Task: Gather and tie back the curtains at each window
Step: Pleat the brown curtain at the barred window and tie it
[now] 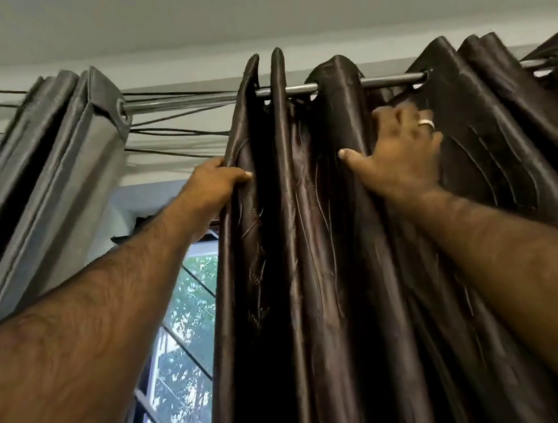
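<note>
A dark brown satin curtain (313, 259) hangs in folds from a metal rod (391, 79) near the ceiling. My left hand (214, 180) grips its left edge, fingers wrapped behind the fabric and thumb in front. My right hand (398, 145), wearing a ring, clutches a fold higher up, just under the rod. A second curtain (60, 172), grey and bunched in tight pleats, hangs at the left end of the rod.
Between the two curtains shows a window (182, 352) with a diagonal grille and green leaves outside. Several thin black cables (176, 130) run along the wall behind the rod. The white ceiling (249, 4) is close above.
</note>
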Demonstrator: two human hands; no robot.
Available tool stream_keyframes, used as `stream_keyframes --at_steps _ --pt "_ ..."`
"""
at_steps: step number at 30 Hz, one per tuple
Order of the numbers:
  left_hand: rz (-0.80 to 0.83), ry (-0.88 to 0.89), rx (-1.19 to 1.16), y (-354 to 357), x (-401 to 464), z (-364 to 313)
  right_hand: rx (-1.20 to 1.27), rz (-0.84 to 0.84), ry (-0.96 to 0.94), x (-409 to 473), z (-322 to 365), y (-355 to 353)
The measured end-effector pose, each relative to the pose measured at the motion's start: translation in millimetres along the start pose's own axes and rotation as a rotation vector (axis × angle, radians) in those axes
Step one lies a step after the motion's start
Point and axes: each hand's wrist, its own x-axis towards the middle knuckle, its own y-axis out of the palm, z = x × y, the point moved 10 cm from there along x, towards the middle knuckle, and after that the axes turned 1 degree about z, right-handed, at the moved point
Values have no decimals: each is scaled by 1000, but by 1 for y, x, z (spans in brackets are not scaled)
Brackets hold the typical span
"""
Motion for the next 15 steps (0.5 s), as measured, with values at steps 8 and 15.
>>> stream_keyframes --at_steps 8,15 --pt "68 -18 -230 52 -4 -31 497 556 -188 -27 61 78" --pt "1 -134 -185 46 7 -26 723 557 -295 -1 59 56"
